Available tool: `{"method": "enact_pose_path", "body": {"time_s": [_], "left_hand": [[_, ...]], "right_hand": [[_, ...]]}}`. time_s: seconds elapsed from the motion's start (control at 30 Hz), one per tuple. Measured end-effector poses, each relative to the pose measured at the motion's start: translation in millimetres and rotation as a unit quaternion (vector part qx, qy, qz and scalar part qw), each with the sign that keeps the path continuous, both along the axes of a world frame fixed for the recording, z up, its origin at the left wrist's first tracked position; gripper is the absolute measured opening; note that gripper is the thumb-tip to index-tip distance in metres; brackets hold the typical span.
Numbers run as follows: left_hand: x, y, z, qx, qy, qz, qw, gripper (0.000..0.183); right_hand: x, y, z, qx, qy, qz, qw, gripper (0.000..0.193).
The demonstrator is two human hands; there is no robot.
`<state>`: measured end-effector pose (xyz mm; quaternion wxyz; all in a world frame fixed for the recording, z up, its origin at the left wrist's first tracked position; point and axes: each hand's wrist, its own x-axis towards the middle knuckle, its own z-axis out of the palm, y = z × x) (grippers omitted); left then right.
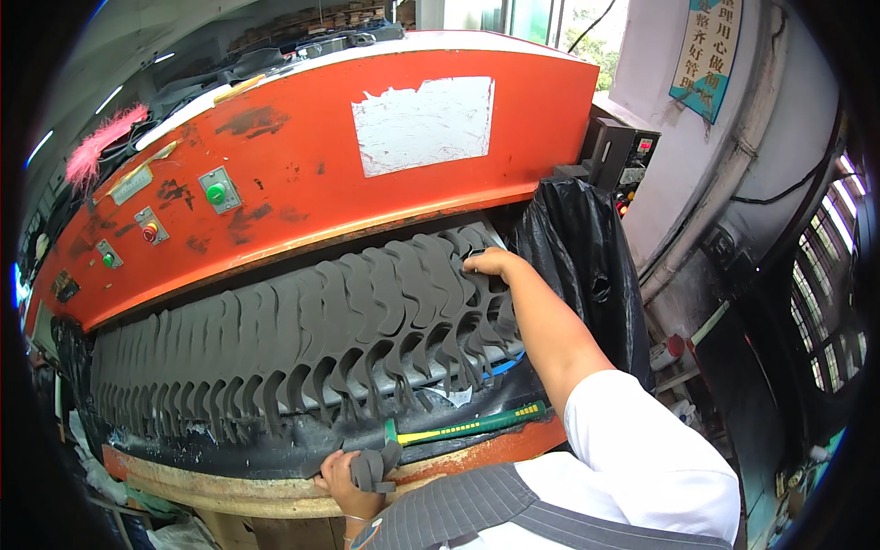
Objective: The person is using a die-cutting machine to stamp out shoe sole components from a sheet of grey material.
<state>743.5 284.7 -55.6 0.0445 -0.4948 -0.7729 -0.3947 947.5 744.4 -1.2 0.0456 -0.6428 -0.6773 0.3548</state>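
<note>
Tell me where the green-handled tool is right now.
In the head view, the green-handled tool lies low, just right of centre, between the row of grey pieces and the orange edge, its left end near the left hand.

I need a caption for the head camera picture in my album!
Left hand holds grey pieces; right hand touches the wavy grey strips by the orange machine.
</note>
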Motion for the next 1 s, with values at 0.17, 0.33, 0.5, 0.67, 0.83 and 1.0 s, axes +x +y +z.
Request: {"method": "enact_pose_path", "body": {"time_s": [0.17,0.33,0.5,0.67,0.83,1.0], "left_hand": [[-4.1,-1.5,-8.7,-0.008,0.004,-0.012,1.000,0.042],[-14.9,-3.1,-21.5,0.036,0.012,0.008,0.999,0.040],[-22.4,-11.8,31.9,0.056,0.116,-0.018,0.991,0.033],[-9.5,24.2,97.6,0.044,-0.026,-0.164,0.985,0.040],[-4.9,55.8,93.9,0.063,-0.289,-0.391,0.871,0.044],[-11.5,33.6,65.6,0.074,-0.660,-0.319,0.676,0.054]], "right_hand": [[1.1,-10.6,-4.4,0.060,-0.057,-0.051,0.995,0.063],[18.0,-43.5,-15.3,0.252,0.186,-0.161,0.936,0.068],[56.2,-115.4,-15.7,0.468,0.489,-0.136,0.724,0.054],[44.7,-180.5,10.4,0.488,0.499,0.128,0.705,0.066],[2.9,-256.5,29.8,0.231,0.507,0.324,0.765,0.079],[-35.2,-304.7,14.3,-0.082,0.672,0.170,0.716,0.065]]}}
